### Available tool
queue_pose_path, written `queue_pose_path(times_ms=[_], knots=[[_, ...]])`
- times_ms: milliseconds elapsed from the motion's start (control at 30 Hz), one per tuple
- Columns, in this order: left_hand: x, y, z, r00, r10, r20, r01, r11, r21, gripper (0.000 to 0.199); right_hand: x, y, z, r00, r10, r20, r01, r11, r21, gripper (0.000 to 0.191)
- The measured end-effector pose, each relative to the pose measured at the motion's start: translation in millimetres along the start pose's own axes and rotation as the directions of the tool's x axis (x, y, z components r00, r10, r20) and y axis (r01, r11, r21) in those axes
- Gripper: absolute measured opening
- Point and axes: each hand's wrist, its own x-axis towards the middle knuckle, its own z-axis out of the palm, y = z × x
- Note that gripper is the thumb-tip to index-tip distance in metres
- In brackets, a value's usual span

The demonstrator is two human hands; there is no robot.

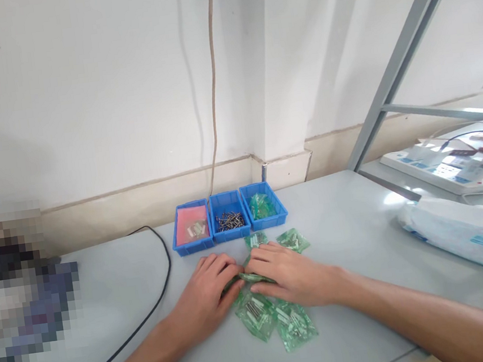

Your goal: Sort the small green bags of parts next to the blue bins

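Note:
My left hand (213, 285) and my right hand (283, 273) meet over the grey table, both closed on a green plastic bag (253, 277) pinched between thumbs and fingers. Just below them lie a green bag with screws and pale pieces (255, 314) and another green bag (295, 323). Beyond my right hand are two more, a filled bag (292, 239) and a smaller-looking one (256, 239). Behind stand three blue bins: the left bin (194, 249) has pink material and a clear bag, the middle bin (231, 234) screws, the right bin (270, 221) green bags.
A black cable (165, 280) curves over the table at left. At right are a soft tissue pack (462, 232), a metal frame (403, 58) and power strips (436, 170). A pixelated area covers the far left. A wall stands behind the bins.

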Motion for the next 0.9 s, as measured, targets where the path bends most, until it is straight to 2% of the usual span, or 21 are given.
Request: queue_pose_path(times_ms=[900], knots=[[0.5, 1.4, -1.2, 0.999, 0.022, -0.027, -0.021, 1.000, 0.015, 0.012, 0.0, 0.9, 0.6, 1.000, -0.014, -0.009, 0.014, 1.000, -0.011, 0.018]])
